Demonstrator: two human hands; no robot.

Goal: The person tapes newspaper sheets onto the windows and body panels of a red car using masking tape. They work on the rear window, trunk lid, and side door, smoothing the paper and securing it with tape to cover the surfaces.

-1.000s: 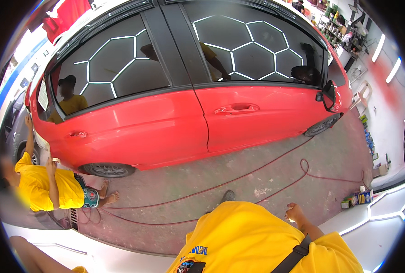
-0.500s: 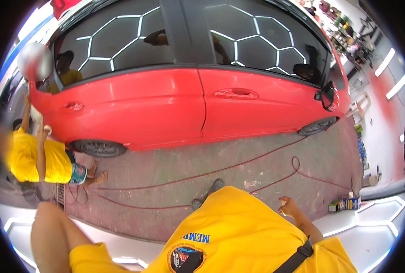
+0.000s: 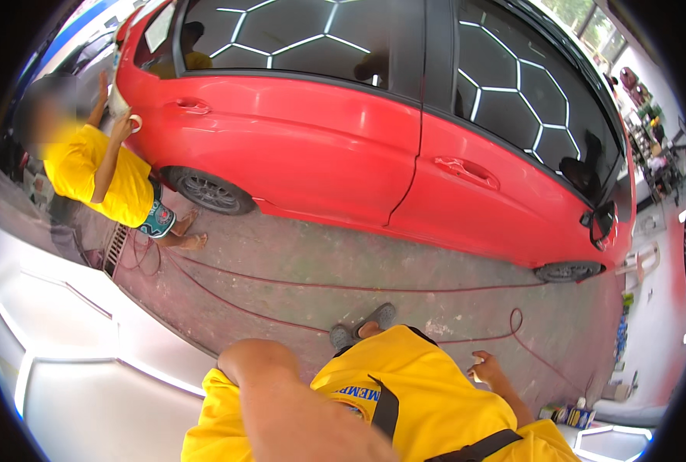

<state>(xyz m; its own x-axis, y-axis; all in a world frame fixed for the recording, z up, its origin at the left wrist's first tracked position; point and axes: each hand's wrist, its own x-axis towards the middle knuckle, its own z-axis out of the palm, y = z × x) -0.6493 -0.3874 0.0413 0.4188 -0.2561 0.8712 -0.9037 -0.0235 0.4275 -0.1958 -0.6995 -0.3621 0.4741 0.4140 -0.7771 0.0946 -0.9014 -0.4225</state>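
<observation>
Down by my right side, my right hand [image 3: 488,368] is closed, fingers curled round a small whitish thing [image 3: 477,372] whose kind I cannot make out. My left arm [image 3: 281,389] is bent at the elbow, its forearm crossing in front of my yellow shirt [image 3: 427,385]; the left hand itself falls outside the picture. Ahead stands a red car [image 3: 320,146], side on, with dark windows. Neither arm touches it. By its rear, at the left, a person in a yellow shirt [image 3: 100,173] holds a pale tape roll [image 3: 135,123] in one hand; the other hand is raised at the bodywork.
A dark red hose [image 3: 374,289] lies in loops across the stained floor [image 3: 281,262] between me and the car. At the right wall are boxes and cans [image 3: 574,416] and a pale plastic chair [image 3: 642,263]. A floor grate [image 3: 115,246] lies near the other person.
My view has turned, so the car sits tilted and further right. My left forearm has swung in across my chest. The right hand stays low at my side.
</observation>
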